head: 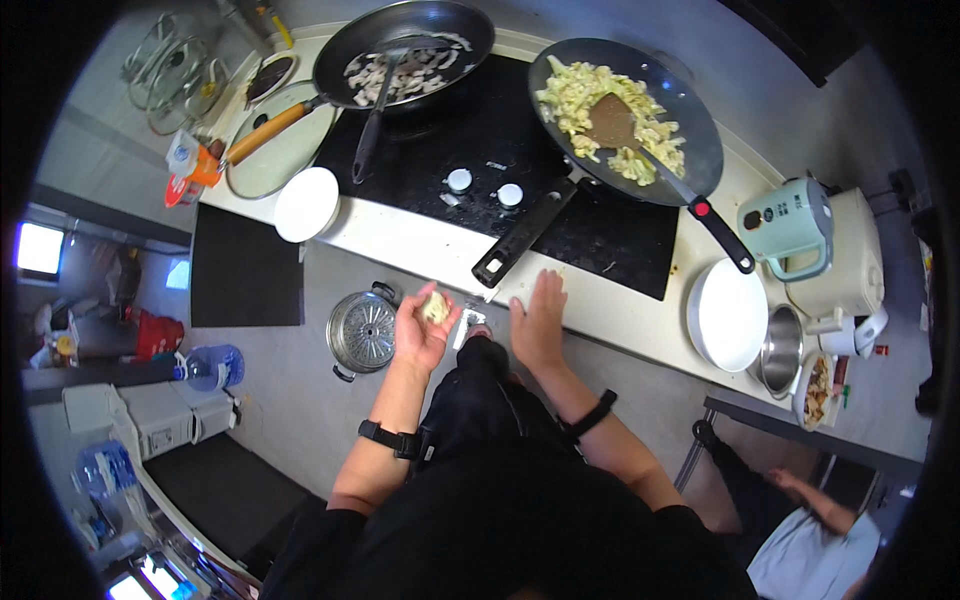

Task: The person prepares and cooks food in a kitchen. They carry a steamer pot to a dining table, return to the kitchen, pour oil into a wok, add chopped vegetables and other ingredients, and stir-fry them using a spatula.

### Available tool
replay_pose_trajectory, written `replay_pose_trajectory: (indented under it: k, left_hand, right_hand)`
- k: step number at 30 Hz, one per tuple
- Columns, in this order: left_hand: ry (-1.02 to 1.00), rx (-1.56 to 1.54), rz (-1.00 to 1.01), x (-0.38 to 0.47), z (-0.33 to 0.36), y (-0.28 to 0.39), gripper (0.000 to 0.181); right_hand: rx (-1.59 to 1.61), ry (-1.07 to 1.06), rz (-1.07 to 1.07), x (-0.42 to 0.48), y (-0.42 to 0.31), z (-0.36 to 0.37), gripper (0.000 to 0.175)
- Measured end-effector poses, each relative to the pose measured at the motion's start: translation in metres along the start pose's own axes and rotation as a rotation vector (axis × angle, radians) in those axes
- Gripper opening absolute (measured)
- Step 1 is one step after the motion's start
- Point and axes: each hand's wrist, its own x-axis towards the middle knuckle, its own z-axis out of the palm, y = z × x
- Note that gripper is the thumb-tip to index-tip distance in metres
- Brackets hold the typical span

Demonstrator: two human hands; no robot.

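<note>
My left hand [426, 330], palm up, holds a pale yellowish piece of food [435, 307], perhaps cauliflower, near the counter's front edge. My right hand [540, 319] lies flat at the white counter edge [420, 244], fingers together, thumb apart, with nothing seen in it; its palm side is hidden. Beyond it, a wok [697, 169] of chopped cauliflower [645, 97] stands on the black cooktop [420, 165], a brown-headed spatula [611, 124] resting in it. At the upper left, a frying pan [330, 52] holds pale sliced food [420, 79] and a dark-handled turner [382, 112].
The wok's handle [525, 236] juts over the front edge. White bowls [306, 204], a steel bowl [780, 349], a light-blue kettle [787, 225] and a glass lid [300, 161] line the counter. A steamer pot [362, 330] is on the floor. Another person [817, 547] is at lower right.
</note>
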Motion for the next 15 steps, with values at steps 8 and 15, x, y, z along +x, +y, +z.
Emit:
replay_pose_trajectory:
  k: [8, 15]
  left_hand:
    - [0.063, -0.118, -0.393, 0.051, -0.034, -0.046, 0.043]
    - [-0.181, -0.278, -0.205, 0.043, -0.083, -0.039, 0.024]
  right_hand:
    - [0.207, -0.078, -0.546, -0.011, -0.043, 0.03, 0.033]
    - [0.058, -0.034, -0.356, 0.056, -0.05, 0.06, 0.044]
